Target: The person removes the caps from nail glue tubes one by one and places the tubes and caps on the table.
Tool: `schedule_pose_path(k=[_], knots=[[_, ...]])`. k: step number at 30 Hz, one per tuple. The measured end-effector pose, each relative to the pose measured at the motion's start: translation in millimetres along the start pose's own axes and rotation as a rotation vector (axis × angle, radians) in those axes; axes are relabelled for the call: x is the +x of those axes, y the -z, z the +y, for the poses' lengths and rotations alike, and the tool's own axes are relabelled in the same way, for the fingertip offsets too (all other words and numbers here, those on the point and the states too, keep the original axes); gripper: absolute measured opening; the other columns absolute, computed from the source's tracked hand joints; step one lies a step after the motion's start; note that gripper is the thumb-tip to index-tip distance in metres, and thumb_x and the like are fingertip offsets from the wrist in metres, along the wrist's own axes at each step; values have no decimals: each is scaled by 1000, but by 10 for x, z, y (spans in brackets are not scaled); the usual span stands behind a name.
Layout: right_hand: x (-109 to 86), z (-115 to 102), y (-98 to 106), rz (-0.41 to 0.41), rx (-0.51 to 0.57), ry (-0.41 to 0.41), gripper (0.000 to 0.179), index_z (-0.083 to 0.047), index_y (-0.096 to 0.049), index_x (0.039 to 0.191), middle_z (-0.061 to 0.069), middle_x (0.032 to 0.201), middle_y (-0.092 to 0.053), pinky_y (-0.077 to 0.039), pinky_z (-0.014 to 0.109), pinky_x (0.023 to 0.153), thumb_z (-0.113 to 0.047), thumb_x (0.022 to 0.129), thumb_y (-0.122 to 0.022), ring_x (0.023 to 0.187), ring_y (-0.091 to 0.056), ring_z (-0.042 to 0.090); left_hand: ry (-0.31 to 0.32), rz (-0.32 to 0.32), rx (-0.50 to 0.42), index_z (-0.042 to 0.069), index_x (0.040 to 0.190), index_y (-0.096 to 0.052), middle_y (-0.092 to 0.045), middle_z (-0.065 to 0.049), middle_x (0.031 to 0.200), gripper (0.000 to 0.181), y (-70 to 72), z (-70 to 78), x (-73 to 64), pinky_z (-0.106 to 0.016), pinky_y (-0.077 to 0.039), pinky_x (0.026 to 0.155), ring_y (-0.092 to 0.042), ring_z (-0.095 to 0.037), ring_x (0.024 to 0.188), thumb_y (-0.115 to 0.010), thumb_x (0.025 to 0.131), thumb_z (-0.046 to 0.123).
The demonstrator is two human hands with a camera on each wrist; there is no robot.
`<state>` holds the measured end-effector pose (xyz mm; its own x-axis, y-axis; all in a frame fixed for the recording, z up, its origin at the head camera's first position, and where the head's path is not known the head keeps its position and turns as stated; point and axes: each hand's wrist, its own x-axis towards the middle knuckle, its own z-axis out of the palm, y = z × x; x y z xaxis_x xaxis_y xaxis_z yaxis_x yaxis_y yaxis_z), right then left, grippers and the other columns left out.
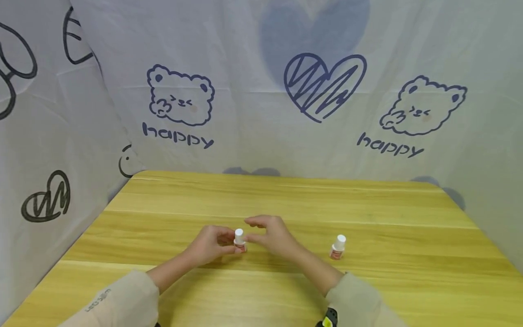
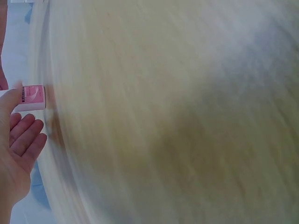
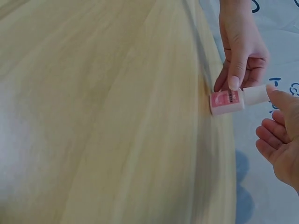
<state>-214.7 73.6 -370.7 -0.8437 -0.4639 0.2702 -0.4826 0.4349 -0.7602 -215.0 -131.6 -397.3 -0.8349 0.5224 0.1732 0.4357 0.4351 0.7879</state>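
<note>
A left hand (image 1: 208,245) pinches a small pink-labelled bottle (image 1: 240,247), upright at the table's (image 1: 286,290) left of centre; a right hand (image 1: 278,236), fingers loosely spread, brings its thumb to the smooth, cylindrical white cap (image 1: 239,234); that cap is on, as is the one on a second bottle (image 1: 337,252) standing right; whether handling is beginning or ending is unclear; the tabletop is yellow, wood-grained.

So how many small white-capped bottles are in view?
2: one bottle between the left hand and right hand, the other bottle standing to the right of both.
</note>
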Motion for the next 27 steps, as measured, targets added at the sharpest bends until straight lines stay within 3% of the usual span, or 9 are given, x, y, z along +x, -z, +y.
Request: schedule_pose_path(k=[14, 21, 27], knots=[[44, -10, -95, -4, 29, 37, 23, 3, -69, 100, 15, 103, -69, -53, 39, 82, -13, 84, -69, 93, -64, 25, 1, 31, -30, -7, 98, -67, -70, -20, 93, 23, -45, -32, 27, -21, -56, 71, -70, -24, 82, -70, 81, 8], [69, 14, -126, -2, 29, 32, 13, -3, -72, 93, 8, 93, -72, -53, 28, 78, -12, 84, -68, 85, -63, 17, 4, 21, -52, -4, 95, -70, -72, -17, 90, 17, -46, -21, 32, -21, -56, 69, -71, -20, 80, -68, 83, 8], [70, 4, -141, -4, 33, 14, 11, -4, -72, 91, 6, 91, -72, -51, 23, 76, -11, 83, -69, 82, -62, 14, -10, 33, -8, -1, 93, -71, -73, -13, 87, 15, -46, -29, 36, -19, -56, 67, -71, -17, 76, -68, 84, 11]])
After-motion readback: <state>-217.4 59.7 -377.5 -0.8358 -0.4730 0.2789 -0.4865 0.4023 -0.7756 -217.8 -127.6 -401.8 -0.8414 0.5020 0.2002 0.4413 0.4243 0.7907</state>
